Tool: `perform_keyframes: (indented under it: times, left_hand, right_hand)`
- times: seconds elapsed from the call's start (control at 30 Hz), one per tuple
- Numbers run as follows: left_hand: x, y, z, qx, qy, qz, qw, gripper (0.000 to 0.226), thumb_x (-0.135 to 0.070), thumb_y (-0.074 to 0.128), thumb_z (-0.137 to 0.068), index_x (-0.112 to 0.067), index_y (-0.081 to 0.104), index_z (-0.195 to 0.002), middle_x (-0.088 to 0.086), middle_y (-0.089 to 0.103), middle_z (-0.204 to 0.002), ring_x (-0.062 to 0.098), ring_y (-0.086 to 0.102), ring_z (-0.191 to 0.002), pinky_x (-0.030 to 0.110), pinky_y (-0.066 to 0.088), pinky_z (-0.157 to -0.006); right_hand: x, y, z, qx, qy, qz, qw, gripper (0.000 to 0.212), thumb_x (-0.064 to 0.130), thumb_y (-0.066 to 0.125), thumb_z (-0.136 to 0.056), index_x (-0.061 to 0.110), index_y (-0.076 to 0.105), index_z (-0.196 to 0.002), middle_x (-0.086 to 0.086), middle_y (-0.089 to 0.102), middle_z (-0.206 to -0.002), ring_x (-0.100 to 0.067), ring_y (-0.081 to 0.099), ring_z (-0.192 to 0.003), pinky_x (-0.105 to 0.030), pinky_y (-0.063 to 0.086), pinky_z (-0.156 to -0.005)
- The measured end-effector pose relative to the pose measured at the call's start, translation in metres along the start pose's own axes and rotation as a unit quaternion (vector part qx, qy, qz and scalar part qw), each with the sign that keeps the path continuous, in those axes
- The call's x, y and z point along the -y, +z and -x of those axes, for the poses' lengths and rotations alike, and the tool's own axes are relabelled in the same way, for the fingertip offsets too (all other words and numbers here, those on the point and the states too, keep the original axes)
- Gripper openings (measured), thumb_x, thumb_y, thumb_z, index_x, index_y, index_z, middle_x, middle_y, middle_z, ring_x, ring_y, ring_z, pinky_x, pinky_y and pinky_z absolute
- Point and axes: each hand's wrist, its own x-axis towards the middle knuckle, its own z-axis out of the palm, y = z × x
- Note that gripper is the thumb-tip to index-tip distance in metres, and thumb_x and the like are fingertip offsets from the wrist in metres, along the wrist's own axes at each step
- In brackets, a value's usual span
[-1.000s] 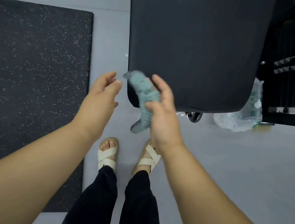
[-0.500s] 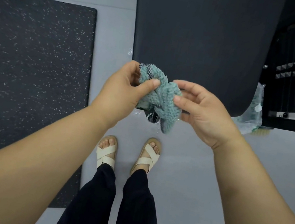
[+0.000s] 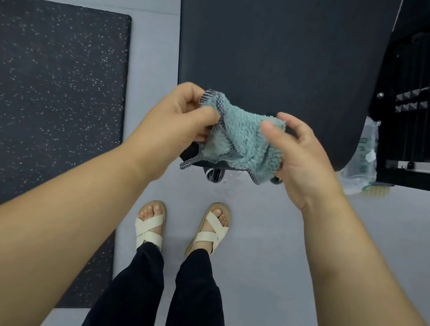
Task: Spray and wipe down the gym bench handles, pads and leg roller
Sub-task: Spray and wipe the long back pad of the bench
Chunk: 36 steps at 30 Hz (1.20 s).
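Teal microfibre cloth (image 3: 244, 139), frame centre: soft, light, bunches easily. Left hand (image 3: 184, 117) pinches its hemmed corner, right hand (image 3: 299, 151) grips opposite edge; hems suit spreading.

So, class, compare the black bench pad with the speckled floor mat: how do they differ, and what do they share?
The bench pad is plain black; the floor mat is flecked with white. The mat lies flat on the grey floor; the pad sits raised, a shiny metal part showing beneath its near edge. The pad's near corner is broadly rounded; the mat's is tighter. Both are dark and flat.
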Motion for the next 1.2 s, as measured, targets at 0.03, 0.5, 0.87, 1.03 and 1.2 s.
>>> perform_keyframes:
  times: [0.03, 0.5, 0.87, 1.03, 1.2]
  left_hand:
    - [0.001, 0.002, -0.001, -0.002, -0.010, -0.016, 1.000, 0.027, -0.032, 0.066, -0.072, -0.018, 0.050, -0.089, -0.001, 0.062, -0.084, 0.013, 0.062, -0.076, 0.031, 0.054, -0.078]
    - [-0.004, 0.049, 0.007, -0.161, 0.006, -0.040, 0.986, 0.023, -0.041, 0.058, -0.084, -0.020, 0.052, -0.091, -0.003, 0.065, -0.087, 0.018, 0.064, -0.084, 0.036, 0.053, -0.082]
    - [0.005, 0.042, 0.011, 0.083, -0.106, 0.151, 0.979, 0.029, -0.017, 0.055, -0.092, -0.005, 0.059, -0.118, 0.014, 0.068, -0.111, 0.025, 0.067, -0.098, 0.041, 0.056, -0.082]
    - [0.000, 0.051, 0.005, -0.003, -0.034, -0.029, 0.999, 0.015, -0.026, 0.064, -0.087, -0.018, 0.066, -0.100, 0.001, 0.071, -0.094, 0.014, 0.069, -0.083, 0.029, 0.057, -0.073]
    - [0.011, 0.035, -0.001, -0.112, -0.033, -0.121, 0.986, 0.009, -0.028, 0.053, -0.092, -0.034, 0.061, -0.091, -0.017, 0.062, -0.093, 0.009, 0.061, -0.094, 0.032, 0.054, -0.084]
  right_hand:
    - [-0.001, 0.001, 0.000, -0.018, -0.021, 0.018, 0.999, 0.042, 0.028, 0.074, -0.079, 0.021, 0.056, -0.117, 0.001, 0.068, -0.105, -0.010, 0.068, -0.090, -0.026, 0.052, -0.073]
    - [-0.001, 0.031, 0.035, -0.169, -0.326, 0.113, 0.923, 0.015, 0.018, 0.066, -0.083, 0.023, 0.059, -0.095, 0.003, 0.061, -0.097, -0.009, 0.059, -0.091, -0.024, 0.049, -0.081]
    - [-0.010, 0.002, 0.035, 0.013, -0.220, 0.054, 0.974, 0.062, 0.043, 0.070, -0.076, 0.036, 0.042, -0.131, 0.015, 0.050, -0.131, -0.005, 0.049, -0.122, -0.022, 0.043, -0.099]
    - [-0.014, -0.003, 0.024, -0.022, -0.088, -0.044, 0.995, 0.043, 0.021, 0.077, -0.075, 0.018, 0.054, -0.112, -0.003, 0.066, -0.109, -0.017, 0.067, -0.098, -0.036, 0.056, -0.080]
    - [-0.006, -0.022, 0.013, -0.136, -0.108, -0.054, 0.983, 0.031, 0.020, 0.073, -0.080, 0.020, 0.050, -0.101, 0.003, 0.065, -0.101, -0.012, 0.067, -0.090, -0.031, 0.055, -0.072]
